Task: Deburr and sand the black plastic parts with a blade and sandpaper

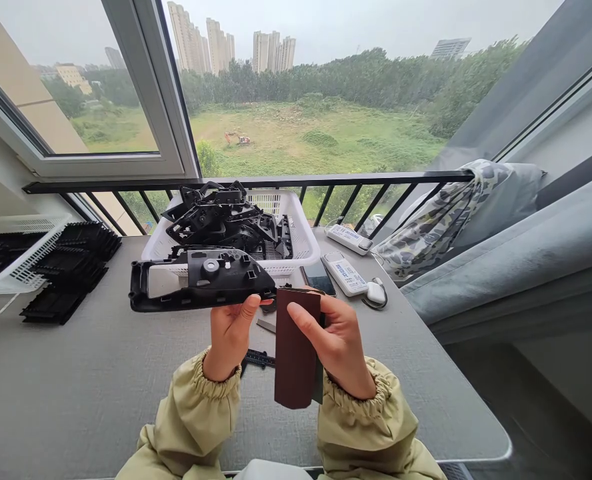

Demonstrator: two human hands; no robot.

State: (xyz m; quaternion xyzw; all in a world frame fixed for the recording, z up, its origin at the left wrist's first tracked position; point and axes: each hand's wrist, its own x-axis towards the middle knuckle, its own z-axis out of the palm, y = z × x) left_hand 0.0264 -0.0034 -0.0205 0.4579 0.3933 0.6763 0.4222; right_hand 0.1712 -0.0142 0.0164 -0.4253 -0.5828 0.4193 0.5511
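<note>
The left hand (pixel 230 337) grips a long black plastic part (pixel 201 280) by its right end, thumb on the near edge, holding it level above the grey table (pixel 76 387). The part's pale insert and round knob face the camera. The right hand (pixel 339 343) is closed around a folded brown sheet (pixel 296 350), which looks like sandpaper, held upright with its top edge just beside the end of the part, touching or nearly so; from here it's hard to say which.

Behind the hands sits a white basket (pixel 303 250) heaped with more black parts (pixel 223 217). Off to the left, stacks of flat black pieces (pixel 71 270) lie on the table, next to another white tray (pixel 23 263). To the right of the basket: a phone (pixel 319 277), two white remotes (pixel 346 273), and a small white mouse (pixel 376 293). A small dark tool (pixel 259 360) lies on the table under the wrists.

If the sheet is to rub that end, the grip matters. Holding the part at one end leaves the long side free to swing, so I'd judge a hold closer to the worked spot steadier. The sheet should sit flat on the edge, with light, even strokes, keeping off the pale insert. The folded sheet is stiff enough to guide with the thumb on top.
</note>
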